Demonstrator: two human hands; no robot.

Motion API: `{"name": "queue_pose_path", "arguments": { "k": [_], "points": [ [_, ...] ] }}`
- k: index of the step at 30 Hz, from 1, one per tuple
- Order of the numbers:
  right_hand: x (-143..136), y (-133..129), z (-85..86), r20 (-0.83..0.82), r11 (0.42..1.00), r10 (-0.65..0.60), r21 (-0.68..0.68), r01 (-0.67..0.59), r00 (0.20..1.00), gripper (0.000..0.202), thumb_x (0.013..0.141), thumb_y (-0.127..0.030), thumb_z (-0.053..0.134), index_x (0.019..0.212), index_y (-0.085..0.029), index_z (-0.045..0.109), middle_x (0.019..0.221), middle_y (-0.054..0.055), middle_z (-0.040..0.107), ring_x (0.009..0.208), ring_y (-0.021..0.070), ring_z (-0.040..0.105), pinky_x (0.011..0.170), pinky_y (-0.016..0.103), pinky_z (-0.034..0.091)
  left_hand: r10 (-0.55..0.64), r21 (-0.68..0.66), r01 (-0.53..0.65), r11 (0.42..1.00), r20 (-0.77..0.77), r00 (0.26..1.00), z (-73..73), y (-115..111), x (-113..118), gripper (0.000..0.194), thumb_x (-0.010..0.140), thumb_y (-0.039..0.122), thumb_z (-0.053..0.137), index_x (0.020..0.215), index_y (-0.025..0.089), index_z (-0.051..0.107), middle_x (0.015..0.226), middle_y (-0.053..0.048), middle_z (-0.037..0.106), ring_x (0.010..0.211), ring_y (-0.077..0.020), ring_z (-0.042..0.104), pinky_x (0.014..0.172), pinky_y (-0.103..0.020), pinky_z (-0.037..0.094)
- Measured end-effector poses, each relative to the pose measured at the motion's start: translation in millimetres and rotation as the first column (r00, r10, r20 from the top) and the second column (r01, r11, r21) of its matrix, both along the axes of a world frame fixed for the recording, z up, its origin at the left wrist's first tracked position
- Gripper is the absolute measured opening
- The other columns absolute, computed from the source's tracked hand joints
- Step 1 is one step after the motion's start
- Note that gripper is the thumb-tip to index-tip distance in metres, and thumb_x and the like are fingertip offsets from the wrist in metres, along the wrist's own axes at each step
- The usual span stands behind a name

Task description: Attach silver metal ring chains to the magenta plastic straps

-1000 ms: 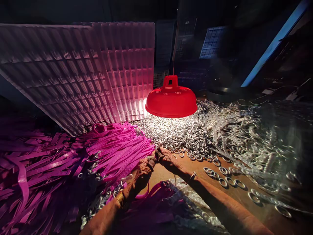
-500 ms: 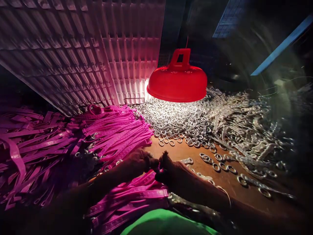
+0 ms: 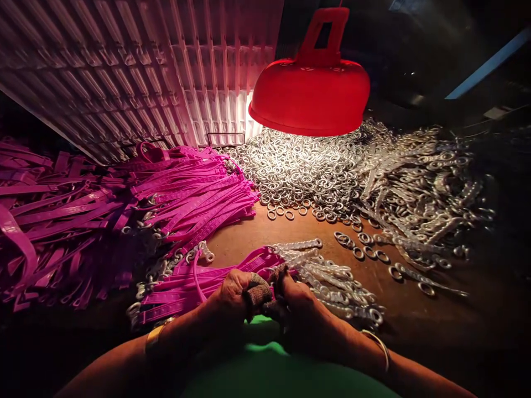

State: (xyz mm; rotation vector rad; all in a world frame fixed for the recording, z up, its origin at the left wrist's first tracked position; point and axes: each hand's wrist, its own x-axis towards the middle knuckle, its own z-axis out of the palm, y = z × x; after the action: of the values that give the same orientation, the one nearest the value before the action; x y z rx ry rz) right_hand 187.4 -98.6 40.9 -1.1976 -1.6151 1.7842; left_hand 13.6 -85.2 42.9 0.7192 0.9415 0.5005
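My left hand (image 3: 240, 293) and my right hand (image 3: 292, 298) meet close to my body, fingers closed and tips almost together. Dark cloth covers wrap some of the fingers. Whatever they pinch is too small and shadowed to make out. Just beyond and left of them lies a bunch of pink straps (image 3: 174, 287), some with metal rings at their ends. Beside my right hand, pale braided-looking strips (image 3: 340, 284) are fanned out on the wooden table (image 3: 240, 235).
A red lamp (image 3: 311, 97) hangs low over a heap of metal rings (image 3: 298, 171). More pale strips (image 3: 418, 188) are piled at right, with loose rings (image 3: 369, 252) before them. Large pink strap piles (image 3: 194, 193) fill the left. A ribbed panel (image 3: 224, 72) stands behind.
Both hands have come nearer my body and lower in view, still together. The view has tilted down, so the lamp appears higher, and the strips beside my right hand now show more fully.
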Motion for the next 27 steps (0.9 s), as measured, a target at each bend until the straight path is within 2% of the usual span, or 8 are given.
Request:
{"name": "queue_pose_path", "arguments": {
  "k": [3,5,8,11,16,19,23,27],
  "points": [
    [0,5,6.8,0.19,0.97,0.154,0.156,-0.185,0.97,0.031,0.076,-0.016,0.052,0.105,-0.017,0.041,0.071,0.001,0.056,0.054,0.009,0.037,0.046,0.022,0.025,-0.025,0.006,0.025,1.0,-0.022,0.999,-4.2,5,0,0.046,0.063,0.054,0.074,0.058,0.013,0.055,0.052,0.0,0.052,0.047,-0.0077,0.043,0.045,-0.022,0.028],
    [0,9,7.5,0.28,0.942,0.215,0.192,-0.274,0.936,0.028,0.079,-0.015,0.046,0.106,-0.016,0.04,0.066,-0.001,0.051,0.051,0.0081,0.031,0.045,0.023,0.022,-0.056,0.013,0.057,0.998,-0.055,0.997,-7.6,10,-1,0.042,0.061,0.049,0.076,0.058,0.012,0.055,0.05,0.0,0.051,0.046,-0.0073,0.043,0.044,-0.021,0.027],
    [-1,14,3.0,0.359,0.897,0.227,0.285,-0.338,0.905,0.021,0.082,-0.013,0.039,0.103,-0.016,0.04,0.065,-0.002,0.045,0.051,0.0083,0.027,0.047,0.024,0.021,-0.076,0.026,0.078,0.997,-0.085,0.994,-12.2,14,-1,0.038,0.058,0.04,0.08,0.057,0.012,0.055,0.051,0.001,0.051,0.047,-0.0074,0.043,0.044,-0.021,0.028],
    [0,18,-2.8,0.4,0.872,0.24,0.311,-0.377,0.885,0.023,0.08,-0.011,0.04,0.102,-0.015,0.04,0.068,-0.001,0.047,0.054,0.0089,0.028,0.049,0.024,0.023,-0.029,0.045,0.034,0.998,-0.113,0.993,-15.6,14,0,0.037,0.057,0.038,0.08,0.055,0.013,0.052,0.05,0.003,0.049,0.046,-0.0068,0.041,0.045,-0.021,0.028],
    [7,20,-0.2,0.384,0.864,0.264,0.313,-0.394,0.885,0.015,0.083,-0.012,0.043,0.097,-0.016,0.042,0.069,-0.002,0.049,0.056,0.0086,0.032,0.051,0.023,0.025,-0.051,0.014,0.052,0.999,-0.048,0.998,-14.4,12,0,0.04,0.059,0.045,0.078,0.061,0.012,0.055,0.056,0.0,0.051,0.052,-0.0091,0.044,0.049,-0.023,0.03],
    [10,23,7.3,0.338,0.857,0.275,0.338,-0.389,0.9,0.005,0.087,-0.017,0.047,0.09,-0.017,0.043,0.069,-0.003,0.049,0.055,0.007,0.031,0.05,0.022,0.024,-0.076,0.068,0.076,0.995,-0.002,0.997,-6.5,16,-4,0.046,0.061,0.053,0.075,0.061,0.012,0.055,0.057,0.0,0.049,0.055,-0.0092,0.042,0.052,-0.024,0.03],
    [8,29,15.7,0.266,0.859,0.238,0.391,-0.33,0.934,0.015,0.088,-0.03,0.054,0.087,-0.016,0.047,0.066,-0.005,0.047,0.054,0.0058,0.035,0.049,0.019,0.026,-0.129,0.129,0.132,0.983,-0.036,0.991,10.7,26,-12,0.05,0.068,0.057,0.067,0.053,0.016,0.042,0.049,0.007,0.032,0.047,-0.0046,0.025,0.046,-0.023,0.018],
    [4,29,14.3,0.198,0.887,0.191,0.384,-0.256,0.961,0.022,0.089,-0.035,0.054,0.097,-0.015,0.051,0.07,-0.003,0.05,0.058,0.0068,0.042,0.05,0.018,0.033,-0.152,0.189,0.171,0.967,-0.113,0.982,20.1,29,-20,0.043,0.072,0.053,0.064,0.059,0.016,0.045,0.052,0.007,0.031,0.048,-0.0047,0.023,0.045,-0.023,0.015]
  ]
}}
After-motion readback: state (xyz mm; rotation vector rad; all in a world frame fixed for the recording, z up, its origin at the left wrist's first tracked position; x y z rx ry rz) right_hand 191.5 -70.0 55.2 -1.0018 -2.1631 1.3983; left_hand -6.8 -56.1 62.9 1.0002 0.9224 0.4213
